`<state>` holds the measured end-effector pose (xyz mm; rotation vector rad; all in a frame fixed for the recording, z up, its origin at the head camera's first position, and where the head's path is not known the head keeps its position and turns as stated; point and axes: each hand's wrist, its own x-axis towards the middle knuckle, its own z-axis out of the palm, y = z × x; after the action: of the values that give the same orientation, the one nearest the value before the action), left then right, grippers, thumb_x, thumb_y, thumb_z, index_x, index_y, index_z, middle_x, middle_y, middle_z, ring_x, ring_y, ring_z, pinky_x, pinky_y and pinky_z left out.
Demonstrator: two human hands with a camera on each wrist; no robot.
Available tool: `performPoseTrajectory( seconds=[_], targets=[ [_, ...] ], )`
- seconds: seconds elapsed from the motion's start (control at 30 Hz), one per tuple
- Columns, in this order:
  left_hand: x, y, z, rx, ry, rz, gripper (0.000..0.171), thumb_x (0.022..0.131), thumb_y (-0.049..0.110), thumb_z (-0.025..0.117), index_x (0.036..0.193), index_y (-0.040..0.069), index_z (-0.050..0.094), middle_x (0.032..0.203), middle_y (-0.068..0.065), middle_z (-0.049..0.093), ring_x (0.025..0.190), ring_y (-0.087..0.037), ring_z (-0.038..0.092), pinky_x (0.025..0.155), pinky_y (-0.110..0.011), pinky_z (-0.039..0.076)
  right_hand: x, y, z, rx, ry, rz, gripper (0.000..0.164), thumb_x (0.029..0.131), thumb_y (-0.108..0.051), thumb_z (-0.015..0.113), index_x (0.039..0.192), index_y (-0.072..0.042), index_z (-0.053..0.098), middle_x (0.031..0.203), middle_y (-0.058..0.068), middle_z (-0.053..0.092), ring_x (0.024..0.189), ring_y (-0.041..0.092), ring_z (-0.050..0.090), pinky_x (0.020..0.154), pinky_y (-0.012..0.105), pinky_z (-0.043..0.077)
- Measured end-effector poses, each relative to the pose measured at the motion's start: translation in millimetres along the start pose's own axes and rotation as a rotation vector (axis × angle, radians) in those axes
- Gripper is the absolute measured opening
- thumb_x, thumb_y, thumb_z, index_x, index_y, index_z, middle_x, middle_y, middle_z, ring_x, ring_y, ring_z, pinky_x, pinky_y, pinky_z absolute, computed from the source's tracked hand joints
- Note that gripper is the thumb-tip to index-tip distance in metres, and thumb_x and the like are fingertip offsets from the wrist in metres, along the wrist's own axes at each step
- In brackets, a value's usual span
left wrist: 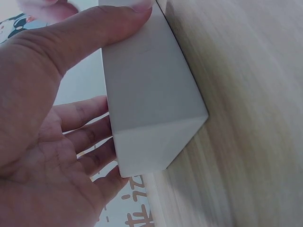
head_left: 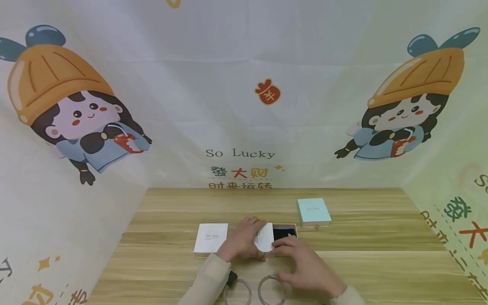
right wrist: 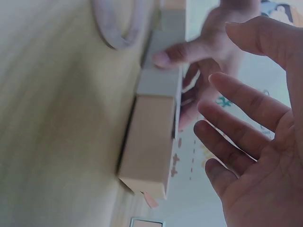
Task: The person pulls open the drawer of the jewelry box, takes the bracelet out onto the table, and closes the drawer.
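Note:
My left hand [head_left: 244,239] grips a white drawer box by its sleeve [head_left: 265,238], with the thumb across the front side and the fingers along the opposite side. From the sleeve's right end the pinkish drawer [right wrist: 147,142] sticks out, showing a black lining [head_left: 285,233] and a small pink pull tab [right wrist: 150,200] at its end. My right hand [head_left: 306,267] hovers in front of the drawer, its fingers loosely bent and holding nothing. Close to its thumb lies a pale, translucent bangle [head_left: 259,291]. A second bangle [head_left: 250,292] lies to the left.
A closed white box [head_left: 211,237] with fine lettering sits left of the held box. Further back on the right stands a teal box [head_left: 314,211]. The wooden table [head_left: 366,237] meets printed cloth walls [head_left: 244,135] at the back and sides.

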<state>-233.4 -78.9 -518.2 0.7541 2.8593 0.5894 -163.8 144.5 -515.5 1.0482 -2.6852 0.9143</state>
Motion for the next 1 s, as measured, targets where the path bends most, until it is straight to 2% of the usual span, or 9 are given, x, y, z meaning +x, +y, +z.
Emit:
performPoseTrajectory(
  seconds=[0.17,0.4,0.53,0.63,0.7,0.83,0.93,1.0],
  targets=[
    [-0.1,0.0,0.1,-0.010,0.002,0.001,0.095,0.063,0.032,0.098,0.145,0.012,0.055,0.134,-0.003,0.061,0.116,-0.019,0.053,0.099,-0.035,0.050,8,7,-9,0.038,0.027,0.060,0.038,0.085,-0.025,0.082,0.121,-0.018,0.073,0.139,0.001,0.063,0.130,0.024,0.058,0.105,0.049,0.051],
    [0.0,0.1,0.4,0.000,0.009,-0.001,0.097,0.063,0.034,0.098,0.146,0.011,0.054,0.135,-0.003,0.061,0.122,-0.021,0.053,0.108,-0.039,0.048,14,17,-23,0.135,0.126,0.159,0.046,0.088,-0.025,0.081,0.131,-0.017,0.068,0.148,0.011,0.057,0.135,0.040,0.054,0.103,0.063,0.048],
    [-0.2,0.4,0.5,-0.016,0.005,-0.012,0.098,0.062,0.033,0.098,0.147,0.011,0.053,0.137,-0.003,0.061,0.126,-0.022,0.053,0.111,-0.040,0.047,14,25,-30,0.244,0.174,0.210,0.052,0.090,-0.023,0.079,0.138,-0.011,0.062,0.152,0.018,0.049,0.134,0.047,0.052,0.097,0.060,0.054],
    [-0.4,0.7,0.5,-0.023,0.000,-0.018,0.099,0.062,0.033,0.098,0.147,0.011,0.053,0.137,-0.003,0.060,0.126,-0.022,0.052,0.111,-0.040,0.047,13,31,-33,0.319,0.188,0.318,0.056,0.092,-0.023,0.077,0.143,-0.009,0.058,0.151,0.020,0.050,0.130,0.046,0.056,0.092,0.051,0.059],
    [-0.5,0.7,0.6,-0.023,-0.001,-0.019,0.099,0.062,0.033,0.098,0.147,0.011,0.053,0.137,-0.003,0.060,0.126,-0.022,0.052,0.111,-0.040,0.047,13,35,-34,0.343,0.189,0.418,0.056,0.094,-0.027,0.075,0.144,-0.010,0.056,0.145,0.020,0.057,0.125,0.042,0.061,0.090,0.045,0.060],
    [-0.8,0.6,0.5,-0.028,0.001,-0.019,0.099,0.062,0.032,0.099,0.147,0.011,0.053,0.136,-0.003,0.061,0.125,-0.021,0.052,0.111,-0.039,0.047,13,42,-34,0.472,0.196,0.606,0.052,0.100,-0.025,0.066,0.146,-0.006,0.052,0.135,0.024,0.063,0.115,0.035,0.068,0.082,0.040,0.062],
    [-1.0,0.6,0.4,-0.035,0.002,-0.020,0.098,0.062,0.032,0.099,0.147,0.011,0.053,0.136,-0.003,0.061,0.125,-0.021,0.052,0.110,-0.038,0.047,12,47,-34,0.576,0.200,0.698,0.051,0.102,-0.024,0.062,0.145,0.001,0.051,0.130,0.026,0.065,0.105,0.032,0.072,0.071,0.038,0.063],
    [-1.1,0.6,0.7,-0.033,0.002,-0.020,0.099,0.062,0.032,0.099,0.147,0.011,0.053,0.136,-0.003,0.061,0.125,-0.021,0.052,0.111,-0.039,0.047,11,49,-32,0.604,0.191,0.755,0.051,0.103,-0.027,0.061,0.143,0.003,0.052,0.125,0.025,0.068,0.097,0.029,0.075,0.067,0.037,0.062]
  ],
)
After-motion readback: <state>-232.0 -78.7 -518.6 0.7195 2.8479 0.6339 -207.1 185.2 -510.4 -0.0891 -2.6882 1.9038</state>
